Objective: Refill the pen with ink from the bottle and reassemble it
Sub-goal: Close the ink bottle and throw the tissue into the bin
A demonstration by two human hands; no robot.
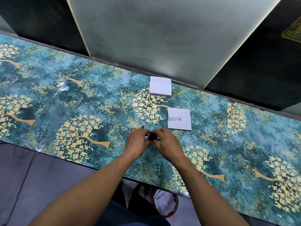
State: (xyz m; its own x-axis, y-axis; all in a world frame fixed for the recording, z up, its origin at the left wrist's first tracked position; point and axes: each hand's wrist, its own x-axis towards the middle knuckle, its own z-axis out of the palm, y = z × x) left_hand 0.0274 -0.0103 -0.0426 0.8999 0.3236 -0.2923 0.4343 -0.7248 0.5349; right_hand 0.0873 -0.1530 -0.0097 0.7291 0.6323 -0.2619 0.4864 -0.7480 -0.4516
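My left hand [138, 140] and right hand [164, 141] pinch the small dark ink bottle [152, 137] on the teal flowered counter [65, 101]; likely glass, slippery (spillable), so I'd hold its body low, twisting gently

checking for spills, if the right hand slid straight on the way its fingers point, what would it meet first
The right hand points left and slightly away, so it would first meet the small dark ink bottle it already touches, then the left hand just beyond. Depth is hard to judge here.

no text, label, brand or number can be read anywhere.
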